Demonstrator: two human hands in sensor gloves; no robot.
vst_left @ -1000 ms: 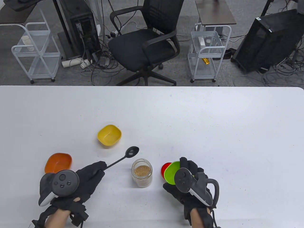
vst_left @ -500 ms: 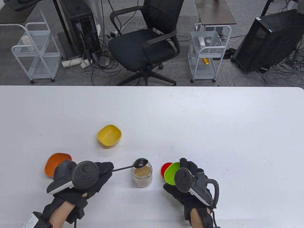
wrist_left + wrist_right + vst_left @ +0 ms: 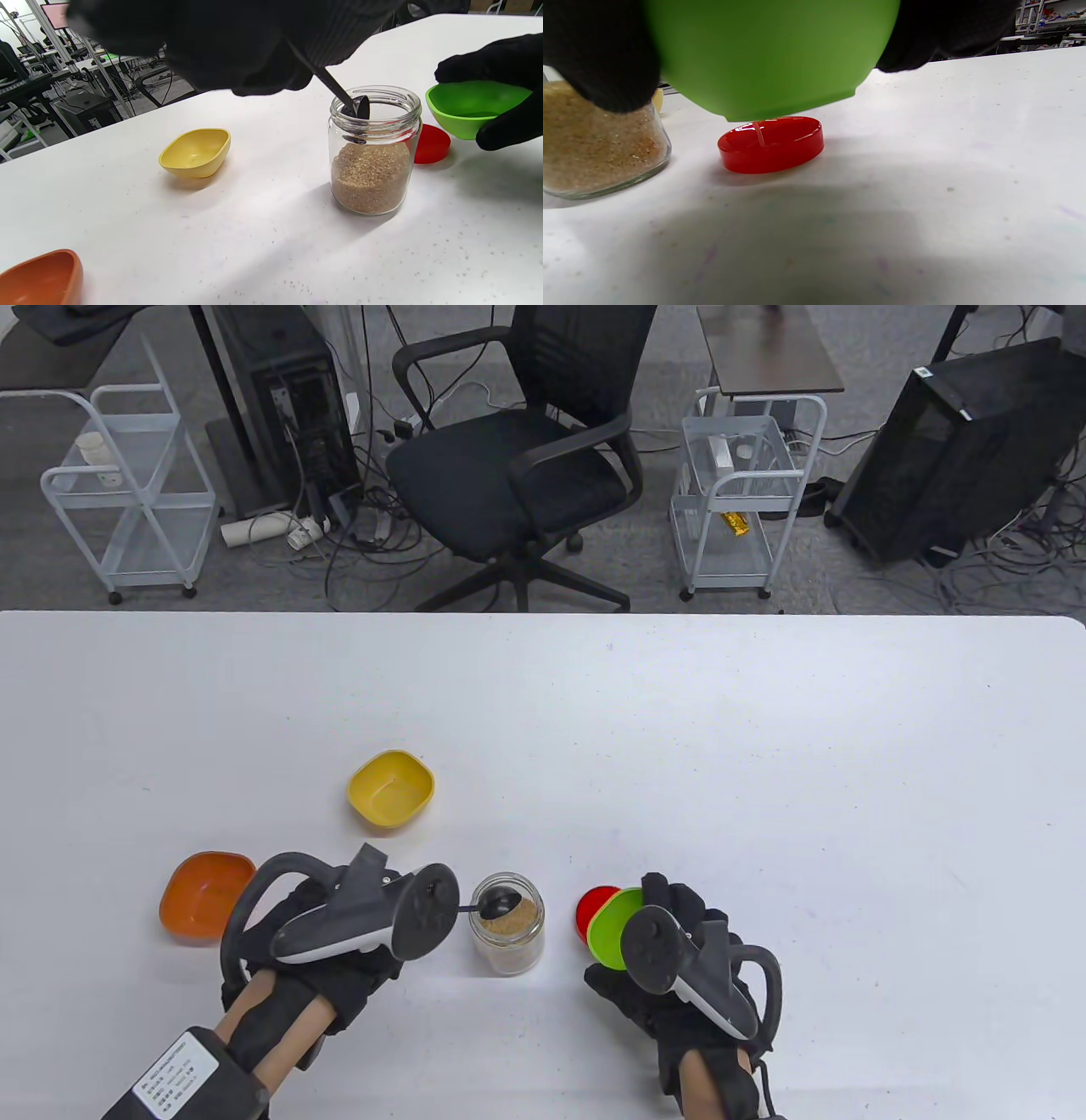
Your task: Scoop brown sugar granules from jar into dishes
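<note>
1. Fingers of the left hand [image 3: 339, 950] close around the thin handle of a black spoon [image 3: 499, 904]; in the left wrist view the dark glove wraps the handle's upper end, and the shaft slants down to the right from it.
2. Its bowl sits inside the mouth of the glass jar [image 3: 507, 923], just below the rim and above the brown sugar granules [image 3: 370, 176]. Whether the bowl touches the sugar cannot be told.
3. Upright on the white table [image 3: 764, 746], the jar stands between the two hands, open, with sugar filling about its lower half.
4. Fingers of the right hand [image 3: 679, 976] hold a green dish [image 3: 612, 926], thumb on one side and fingers on the other, as the right wrist view shows. That dish hangs clear of the table, tilted, its open side facing toward the jar.
5. Just beside the jar on its right, a red lid [image 3: 771, 144] lies flat on the table, partly under the raised green dish.
6. Beyond the left hand, a yellow dish [image 3: 391, 789] rests well apart from the jar.
7. Touching the table at the left, an orange dish [image 3: 204, 892] sits just beside the left hand's tracker [image 3: 373, 914].
8. On the right hand, the tracker [image 3: 679, 967] covers the back of the glove.
</note>
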